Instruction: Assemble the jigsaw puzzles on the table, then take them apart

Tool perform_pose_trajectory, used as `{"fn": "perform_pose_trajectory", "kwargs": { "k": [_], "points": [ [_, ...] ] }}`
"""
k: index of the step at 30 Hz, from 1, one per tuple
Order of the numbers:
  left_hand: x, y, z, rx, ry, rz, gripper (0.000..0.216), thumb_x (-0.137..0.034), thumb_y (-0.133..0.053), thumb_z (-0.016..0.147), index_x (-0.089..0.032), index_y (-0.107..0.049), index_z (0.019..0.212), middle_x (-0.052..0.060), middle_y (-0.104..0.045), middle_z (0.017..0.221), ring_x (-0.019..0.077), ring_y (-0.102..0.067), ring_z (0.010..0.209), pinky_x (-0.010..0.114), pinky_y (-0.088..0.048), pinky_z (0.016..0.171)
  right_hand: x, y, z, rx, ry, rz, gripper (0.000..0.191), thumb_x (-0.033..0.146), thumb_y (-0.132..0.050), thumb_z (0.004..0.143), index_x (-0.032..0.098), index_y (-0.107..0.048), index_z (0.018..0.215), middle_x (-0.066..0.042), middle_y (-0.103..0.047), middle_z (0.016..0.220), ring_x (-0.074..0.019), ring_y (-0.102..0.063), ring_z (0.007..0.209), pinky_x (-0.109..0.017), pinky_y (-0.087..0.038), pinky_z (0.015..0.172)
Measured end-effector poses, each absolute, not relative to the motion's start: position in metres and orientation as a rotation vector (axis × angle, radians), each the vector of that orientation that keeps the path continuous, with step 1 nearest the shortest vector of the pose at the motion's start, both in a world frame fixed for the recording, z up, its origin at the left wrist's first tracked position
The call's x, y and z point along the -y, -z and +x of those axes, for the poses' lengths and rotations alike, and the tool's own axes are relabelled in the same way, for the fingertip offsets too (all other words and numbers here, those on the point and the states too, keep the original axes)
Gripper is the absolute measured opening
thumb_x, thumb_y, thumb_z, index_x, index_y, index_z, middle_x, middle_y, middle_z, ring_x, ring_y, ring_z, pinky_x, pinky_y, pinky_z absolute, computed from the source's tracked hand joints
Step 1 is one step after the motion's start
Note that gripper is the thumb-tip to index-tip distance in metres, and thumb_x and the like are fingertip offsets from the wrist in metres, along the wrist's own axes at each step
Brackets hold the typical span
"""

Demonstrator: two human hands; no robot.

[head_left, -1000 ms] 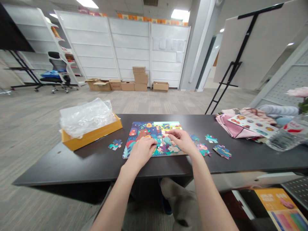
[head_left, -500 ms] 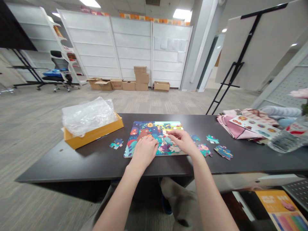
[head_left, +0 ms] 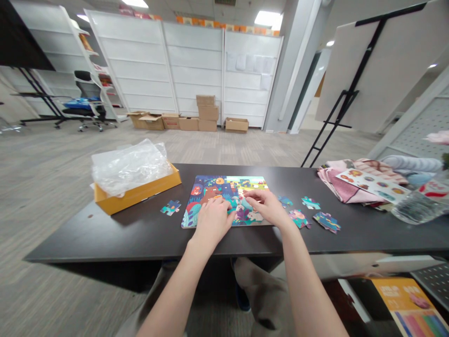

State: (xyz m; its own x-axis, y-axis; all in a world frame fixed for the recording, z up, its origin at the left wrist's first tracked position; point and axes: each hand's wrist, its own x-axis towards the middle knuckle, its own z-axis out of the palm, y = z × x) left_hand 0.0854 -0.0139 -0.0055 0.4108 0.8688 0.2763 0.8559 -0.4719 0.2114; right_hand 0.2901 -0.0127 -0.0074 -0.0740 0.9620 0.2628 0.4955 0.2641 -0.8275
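Just beneath left fingers (head_left: 214, 204) and right fingers (head_left: 257, 194), colourful puzzle (head_left: 230, 189), flat on table (head_left: 140, 238)

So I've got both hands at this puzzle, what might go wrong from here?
The left hand lies over the puzzle, so a careless slide might shift its pieces.
The right hand has its wrist close to the pink piece; drawing that arm sideways could knock it.
The plastic is heaped above the rim of the box, so a bump might spill it.
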Motion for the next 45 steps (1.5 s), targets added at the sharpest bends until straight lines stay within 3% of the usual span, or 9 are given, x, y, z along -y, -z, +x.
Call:
{"fn": "perform_pose_trajectory", "kwargs": {
  "k": [5, 10, 13, 20, 24, 29, 37, 42, 45],
  "points": [
    [0.015, 0.007, 0.088, -1.577, -0.537, 2.645, 0.018, -0.032, -0.061, 0.095, -0.019, -0.073, 0.094, 0.009, -0.073, 0.105, 0.0300, -0.065, 0.107, 0.042, -0.052, 0.090, 0.010, 0.018, 0.288, 1.851, -0.577, -1.418, 0.020, 0.027, -0.060, 0.088, 0.020, -0.079, 0.087, -0.006, -0.077, 0.089, -0.0186, -0.067, 0.079, -0.028, -0.051, 0.071],
    [0.013, 0.009, 0.085, -1.342, -0.529, 2.734, 0.024, -0.025, -0.053, 0.100, -0.018, -0.068, 0.117, 0.010, -0.069, 0.127, 0.0269, -0.062, 0.120, 0.042, -0.048, 0.104, 0.010, 0.021, 0.287, 1.894, -0.572, -1.444, 0.019, 0.021, -0.060, 0.087, 0.020, -0.079, 0.090, -0.004, -0.075, 0.085, -0.0156, -0.064, 0.069, -0.027, -0.050, 0.067],
    [0.012, 0.009, 0.084, -1.268, -0.470, 2.764, 0.027, -0.025, -0.048, 0.102, -0.019, -0.067, 0.121, 0.010, -0.068, 0.134, 0.0266, -0.061, 0.123, 0.043, -0.047, 0.107, 0.013, 0.019, 0.289, 1.872, -0.551, -1.455, 0.018, 0.021, -0.061, 0.087, 0.020, -0.079, 0.090, -0.004, -0.075, 0.086, -0.0156, -0.066, 0.070, -0.027, -0.052, 0.069],
    [0.013, 0.010, 0.083, -1.287, -0.432, 2.787, 0.028, -0.026, -0.046, 0.103, -0.020, -0.067, 0.121, 0.010, -0.067, 0.135, 0.0269, -0.061, 0.124, 0.043, -0.047, 0.106, 0.031, 0.000, 0.315, 1.776, -0.420, -1.546, 0.021, 0.031, -0.061, 0.088, 0.021, -0.078, 0.092, -0.007, -0.079, 0.102, -0.0213, -0.072, 0.087, -0.031, -0.054, 0.078],
    [0.015, 0.012, 0.083, -1.291, -0.469, 2.781, 0.033, -0.031, -0.044, 0.104, -0.020, -0.064, 0.129, 0.010, -0.065, 0.139, 0.0275, -0.059, 0.127, 0.045, -0.045, 0.107, 0.054, -0.013, 0.360, 1.474, -0.134, -1.835, 0.026, 0.036, -0.058, 0.084, 0.020, -0.079, 0.088, -0.008, -0.079, 0.086, -0.0239, -0.072, 0.079, -0.034, -0.053, 0.077],
    [0.017, 0.013, 0.082, -1.278, -0.449, 2.771, 0.036, -0.034, -0.044, 0.104, -0.022, -0.063, 0.132, 0.009, -0.062, 0.145, 0.0278, -0.056, 0.132, 0.045, -0.044, 0.109, 0.079, -0.006, 0.417, 1.194, 0.084, -2.157, 0.031, 0.042, -0.059, 0.081, 0.021, -0.080, 0.086, -0.011, -0.079, 0.082, -0.0276, -0.072, 0.077, -0.035, -0.051, 0.070],
    [0.016, 0.011, 0.082, -1.287, -0.393, 2.766, 0.041, -0.040, -0.047, 0.104, -0.021, -0.061, 0.136, 0.009, -0.058, 0.149, 0.0300, -0.051, 0.138, 0.048, -0.040, 0.114, 0.079, 0.008, 0.433, 1.337, -0.115, -2.259, 0.031, 0.045, -0.065, 0.079, 0.020, -0.079, 0.092, -0.012, -0.080, 0.096, -0.0280, -0.075, 0.084, -0.035, -0.053, 0.075],
    [0.014, 0.012, 0.081, -1.267, -0.397, 2.766, 0.041, -0.040, -0.048, 0.103, -0.020, -0.061, 0.136, 0.010, -0.058, 0.149, 0.0299, -0.052, 0.137, 0.049, -0.041, 0.113, 0.084, 0.008, 0.423, 1.526, -0.298, -2.236, 0.048, 0.048, -0.083, 0.061, 0.021, -0.078, 0.100, -0.011, -0.080, 0.100, -0.0287, -0.075, 0.086, -0.034, -0.054, 0.075],
    [0.013, 0.015, 0.080, -1.268, -0.419, 2.765, 0.041, -0.042, -0.049, 0.103, -0.021, -0.060, 0.137, 0.010, -0.058, 0.149, 0.0306, -0.051, 0.138, 0.049, -0.040, 0.113, 0.086, 0.009, 0.420, 1.561, -0.301, -2.240, 0.044, 0.041, -0.085, 0.058, 0.022, -0.078, 0.097, -0.008, -0.080, 0.098, -0.0279, -0.074, 0.085, -0.033, -0.053, 0.073]
  ]
}}
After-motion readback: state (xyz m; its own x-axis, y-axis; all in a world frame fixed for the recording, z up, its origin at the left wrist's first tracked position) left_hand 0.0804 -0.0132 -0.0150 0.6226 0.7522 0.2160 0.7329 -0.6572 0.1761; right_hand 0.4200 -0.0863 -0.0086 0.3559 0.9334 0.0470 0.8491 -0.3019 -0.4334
